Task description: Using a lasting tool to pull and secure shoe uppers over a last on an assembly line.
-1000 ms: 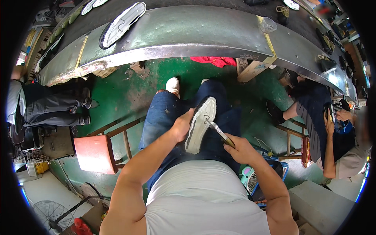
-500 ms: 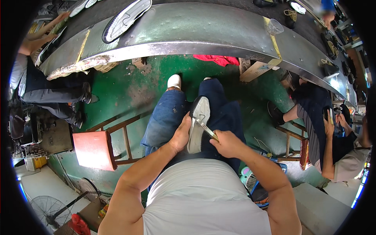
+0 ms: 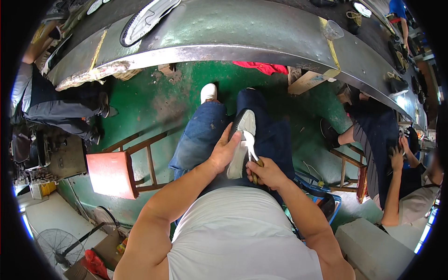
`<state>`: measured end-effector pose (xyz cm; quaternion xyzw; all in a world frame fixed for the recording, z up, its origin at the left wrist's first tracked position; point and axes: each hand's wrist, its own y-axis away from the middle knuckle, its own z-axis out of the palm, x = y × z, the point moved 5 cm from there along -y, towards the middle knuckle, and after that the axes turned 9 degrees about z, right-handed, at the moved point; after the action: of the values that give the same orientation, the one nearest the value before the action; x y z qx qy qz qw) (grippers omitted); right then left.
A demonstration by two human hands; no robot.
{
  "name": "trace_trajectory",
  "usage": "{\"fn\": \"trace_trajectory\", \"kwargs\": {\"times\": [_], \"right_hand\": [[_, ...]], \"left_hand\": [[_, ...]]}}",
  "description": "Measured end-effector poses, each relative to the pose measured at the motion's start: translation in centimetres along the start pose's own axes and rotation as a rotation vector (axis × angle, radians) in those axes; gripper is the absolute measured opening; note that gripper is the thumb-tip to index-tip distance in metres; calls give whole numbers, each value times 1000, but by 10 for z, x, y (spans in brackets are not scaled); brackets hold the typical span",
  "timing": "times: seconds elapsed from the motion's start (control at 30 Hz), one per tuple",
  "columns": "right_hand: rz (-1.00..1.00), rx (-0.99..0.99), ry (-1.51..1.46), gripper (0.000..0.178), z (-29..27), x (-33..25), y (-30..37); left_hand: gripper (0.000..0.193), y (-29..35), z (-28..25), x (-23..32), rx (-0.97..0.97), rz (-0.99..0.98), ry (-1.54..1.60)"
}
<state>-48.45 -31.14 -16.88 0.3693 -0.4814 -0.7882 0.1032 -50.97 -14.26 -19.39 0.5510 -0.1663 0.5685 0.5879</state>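
A shoe (image 3: 245,121) with a pale sole side and dark edging rests upside down on my lap, its toe pointing away from me. My left hand (image 3: 225,150) is wrapped round its left side, thumb on the sole. In my right hand (image 3: 268,173) are metal pincers (image 3: 251,150), gripped by the handles. Their curved head lies at the shoe's right edge, close to my left thumb. Whether the jaws have hold of the shoe's edge I cannot tell.
Ahead runs a metal-edged bench (image 3: 210,28) with another pale shoe piece (image 3: 148,22) and a clear cup (image 3: 332,30) on it. A red-topped stool (image 3: 111,173) stands at left. People sit at both sides; a fan (image 3: 59,246) is at lower left.
The pincers have swung from lying slanted across the sole to a steeper angle at its right edge. My right hand has dropped slightly, and my left thumb has moved onto the sole.
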Motion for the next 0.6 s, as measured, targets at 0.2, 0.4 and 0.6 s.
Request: {"fn": "trace_trajectory", "kwargs": {"times": [0.2,0.4,0.6], "right_hand": [[105,-370,-94,32,-36,-15,17],[-399,125,558,42,-37,-80,40],[-309,301,949,45,-29,-99,20]], "left_hand": [[64,-4,2,7,5,-72,-64],[58,-2,12,25,-10,-142,-237],[62,-1,12,35,-60,-184,-373]]}}
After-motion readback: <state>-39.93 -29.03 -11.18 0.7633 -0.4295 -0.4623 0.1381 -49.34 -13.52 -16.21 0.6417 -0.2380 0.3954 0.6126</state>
